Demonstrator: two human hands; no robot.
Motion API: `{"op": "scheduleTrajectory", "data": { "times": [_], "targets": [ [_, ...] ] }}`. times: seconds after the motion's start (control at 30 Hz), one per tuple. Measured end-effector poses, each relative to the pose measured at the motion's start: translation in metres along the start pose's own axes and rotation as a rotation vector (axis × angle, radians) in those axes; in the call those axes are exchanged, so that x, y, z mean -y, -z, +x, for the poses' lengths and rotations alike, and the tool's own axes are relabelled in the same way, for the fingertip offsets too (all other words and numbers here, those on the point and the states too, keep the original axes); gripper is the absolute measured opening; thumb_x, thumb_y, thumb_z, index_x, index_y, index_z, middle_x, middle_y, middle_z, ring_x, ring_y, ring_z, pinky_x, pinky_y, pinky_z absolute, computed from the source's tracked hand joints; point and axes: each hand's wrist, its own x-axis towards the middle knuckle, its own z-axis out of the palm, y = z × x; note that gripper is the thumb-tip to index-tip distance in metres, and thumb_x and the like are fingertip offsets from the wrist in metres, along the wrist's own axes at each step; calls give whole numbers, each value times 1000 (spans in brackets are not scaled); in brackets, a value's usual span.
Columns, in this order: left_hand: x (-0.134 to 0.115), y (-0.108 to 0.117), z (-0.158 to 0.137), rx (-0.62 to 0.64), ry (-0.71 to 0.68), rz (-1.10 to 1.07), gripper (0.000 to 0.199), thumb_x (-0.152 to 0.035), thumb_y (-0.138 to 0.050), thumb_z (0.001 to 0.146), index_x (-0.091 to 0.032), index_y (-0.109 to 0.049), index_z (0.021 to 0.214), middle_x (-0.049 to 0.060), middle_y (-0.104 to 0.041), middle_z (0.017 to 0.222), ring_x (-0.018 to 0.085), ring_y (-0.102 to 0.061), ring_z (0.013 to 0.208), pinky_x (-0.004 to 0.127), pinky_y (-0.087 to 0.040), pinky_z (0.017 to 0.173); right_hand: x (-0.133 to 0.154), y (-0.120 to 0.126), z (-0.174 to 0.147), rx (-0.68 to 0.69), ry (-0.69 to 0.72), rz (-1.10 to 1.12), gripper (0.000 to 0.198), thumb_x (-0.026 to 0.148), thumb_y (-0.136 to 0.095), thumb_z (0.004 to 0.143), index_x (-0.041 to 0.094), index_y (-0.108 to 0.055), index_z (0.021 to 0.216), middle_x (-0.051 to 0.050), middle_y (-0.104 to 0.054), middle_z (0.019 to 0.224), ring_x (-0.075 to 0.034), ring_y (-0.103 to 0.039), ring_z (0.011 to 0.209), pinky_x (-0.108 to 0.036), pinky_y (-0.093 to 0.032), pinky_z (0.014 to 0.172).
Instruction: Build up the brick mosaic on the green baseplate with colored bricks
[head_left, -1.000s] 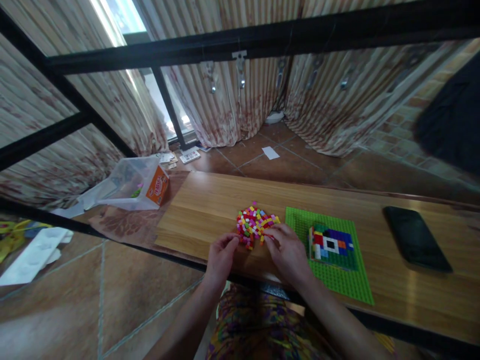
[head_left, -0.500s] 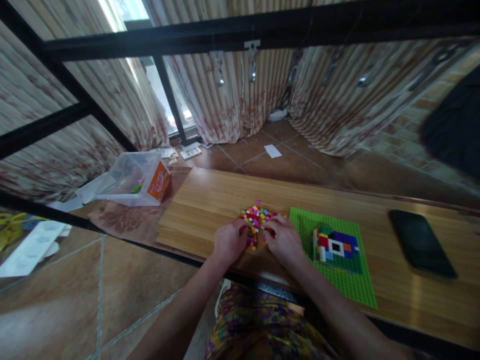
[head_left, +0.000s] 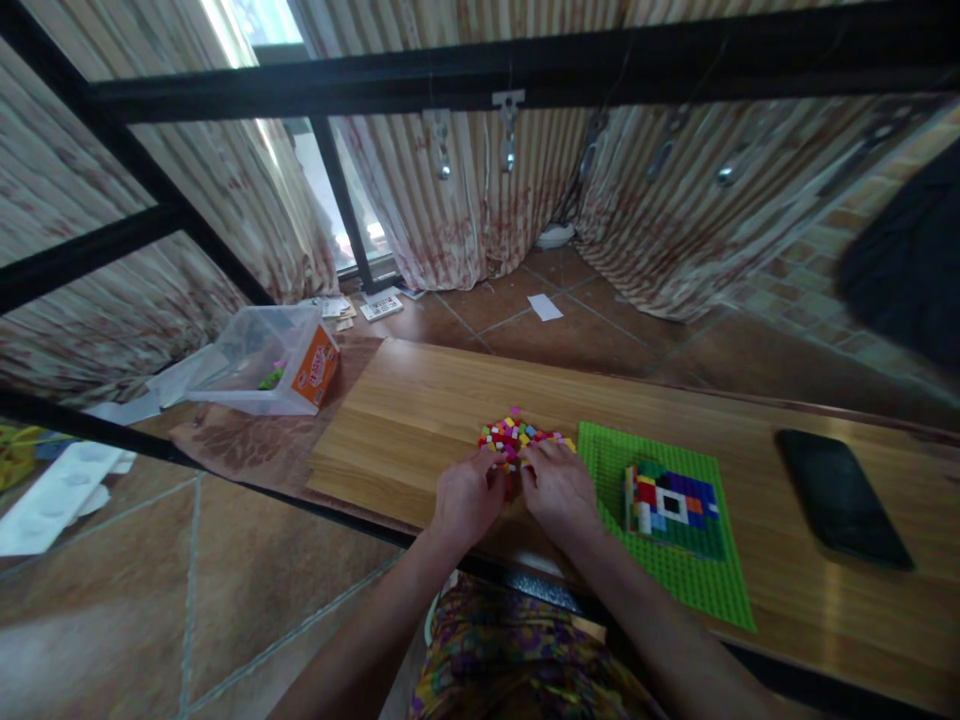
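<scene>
A pile of small, brightly coloured building bricks lies on the wooden board. At its near left side is my left hand, fingers curled down and bent together against the bricks. My right hand is bent over the pile's near right side, its fingers also drawn in. The fingertips of both hands are partly hidden, so what they pinch, if anything, does not show. Right of my right hand lies a green baseplate, bearing a flat multicoloured brick build with a white square ring around a dark centre.
A black phone rests on the right part of the wooden board. A clear plastic box with an orange label stands beyond the board's left end. Black metal bars cross above, in front of striped curtains.
My right hand has shifted slightly left and its fingers have dropped lower over the bricks. The two hands are closer together. My left hand stays by the pile.
</scene>
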Motion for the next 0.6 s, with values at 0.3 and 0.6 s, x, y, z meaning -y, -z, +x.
{"op": "scheduleTrajectory", "data": {
  "times": [0.3, 0.6],
  "targets": [
    [-10, -1, 1, 74, -29, 89, 19, -25, -47, 83, -25, -61, 95, 1, -66, 92, 15, -59, 81, 24, -41, 68, -9, -9, -6, -10, -16, 171, 28, 10, -49, 77, 15, -62, 101, -9, -62, 103, -22, -52, 102, -35, -38, 93],
    [-22, -10, 10, 86, -60, 200, 19, -24, -42, 85, -22, -59, 95, 3, -65, 92, 17, -60, 81, 26, -41, 66, -14, -9, -7, -45, -40, 287, 35, 7, -46, 75, 17, -59, 106, -9, -60, 109, -20, -55, 102, -34, -43, 92]
  ]
}}
